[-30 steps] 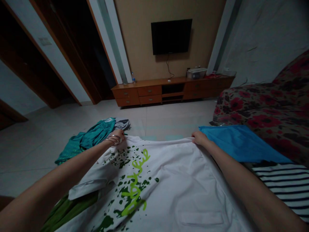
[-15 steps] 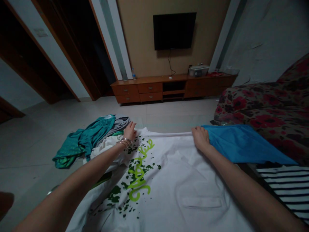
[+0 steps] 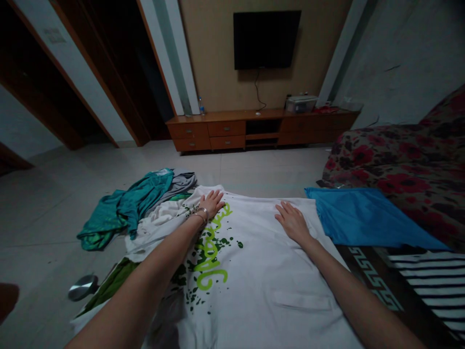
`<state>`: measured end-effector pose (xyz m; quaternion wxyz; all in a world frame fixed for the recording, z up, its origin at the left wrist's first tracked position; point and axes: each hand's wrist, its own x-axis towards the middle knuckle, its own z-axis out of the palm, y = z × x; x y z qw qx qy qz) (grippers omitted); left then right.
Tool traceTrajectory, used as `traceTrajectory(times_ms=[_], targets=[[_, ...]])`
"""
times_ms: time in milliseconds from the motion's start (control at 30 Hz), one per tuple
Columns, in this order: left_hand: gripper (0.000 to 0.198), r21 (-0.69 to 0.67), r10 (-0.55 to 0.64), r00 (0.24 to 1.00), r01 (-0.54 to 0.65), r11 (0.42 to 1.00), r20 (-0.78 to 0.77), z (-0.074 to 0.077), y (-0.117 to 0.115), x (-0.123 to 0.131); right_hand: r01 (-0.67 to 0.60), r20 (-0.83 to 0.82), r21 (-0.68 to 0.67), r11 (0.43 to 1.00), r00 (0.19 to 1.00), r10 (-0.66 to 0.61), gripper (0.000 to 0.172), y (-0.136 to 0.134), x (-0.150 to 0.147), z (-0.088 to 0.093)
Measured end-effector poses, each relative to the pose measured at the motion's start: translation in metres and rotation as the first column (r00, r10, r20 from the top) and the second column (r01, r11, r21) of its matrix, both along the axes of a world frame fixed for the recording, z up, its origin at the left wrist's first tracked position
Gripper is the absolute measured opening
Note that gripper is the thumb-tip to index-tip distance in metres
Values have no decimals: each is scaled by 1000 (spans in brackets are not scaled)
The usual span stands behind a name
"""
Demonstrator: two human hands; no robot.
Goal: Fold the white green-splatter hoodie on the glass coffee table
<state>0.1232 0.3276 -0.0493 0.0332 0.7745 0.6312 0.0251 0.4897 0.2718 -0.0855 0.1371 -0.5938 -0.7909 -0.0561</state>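
A white T-shirt (image 3: 254,252) with green lettering and dark green splatters lies spread in front of me, its far edge running across the middle of the view. My left hand (image 3: 211,203) rests flat on its upper left part, beside the lettering, with fingers spread and bangles on the wrist. On the upper right part of the cloth lies my right hand (image 3: 293,222), palm down and fingers apart. Neither hand grips the fabric. Some slight creases show in the shirt, including around a raised strip at lower right.
To the left are heaped teal clothes (image 3: 134,206), a white crumpled garment (image 3: 160,220) and a round metal object (image 3: 83,287). Blue folded cloth (image 3: 363,215) and a striped garment (image 3: 432,286) lie right, near a flowered sofa (image 3: 392,155). Behind stands a wooden TV cabinet (image 3: 227,128).
Both hands have let go of the shirt's far edge and now lie flat on it. My left hand has shifted right, my right hand slightly left and nearer. The shirt's far right corner now shows.
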Motion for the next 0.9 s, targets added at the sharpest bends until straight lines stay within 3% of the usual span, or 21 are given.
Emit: traceTrajectory(times_ms=[100,200,300,400,533,600,667,733,800,833,900], targets=[[50,-15,-56,998,56,998,-24,15,-10,-4,-20,10,31,999,1000,20,43,-2,3,-1],[41,14,-55,996,56,998,-67,40,-36,-27,-58,16,68,996,998,57,42,-3,4,-5],[39,79,112,985,-103,992,-129,67,-71,-71,-100,18,103,990,995,98,41,-5,6,-8],[32,83,283,943,-272,959,-178,81,-104,-116,-116,18,132,984,993,115,40,-8,7,-9],[38,60,359,906,-355,933,-224,81,-125,-145,-114,18,159,981,993,113,39,-9,7,-8],[44,106,321,909,-303,947,-265,80,-127,-150,-115,24,165,980,993,112,39,-9,6,-8],[64,190,292,906,-242,951,-307,79,-124,-156,-116,29,169,979,993,113,39,-9,6,-8],[93,244,402,865,-338,909,-299,76,-118,-167,-114,28,175,978,993,111,38,-9,6,-8],[113,205,574,781,-537,818,-247,71,-109,-182,-112,25,179,977,994,109,38,-10,5,-7],[112,171,621,748,-597,783,-234,69,-103,-190,-110,21,180,978,994,108,38,-10,5,-7],[92,129,610,753,-598,791,-246,66,-90,-206,-107,11,177,978,994,107,38,-11,5,-5]])
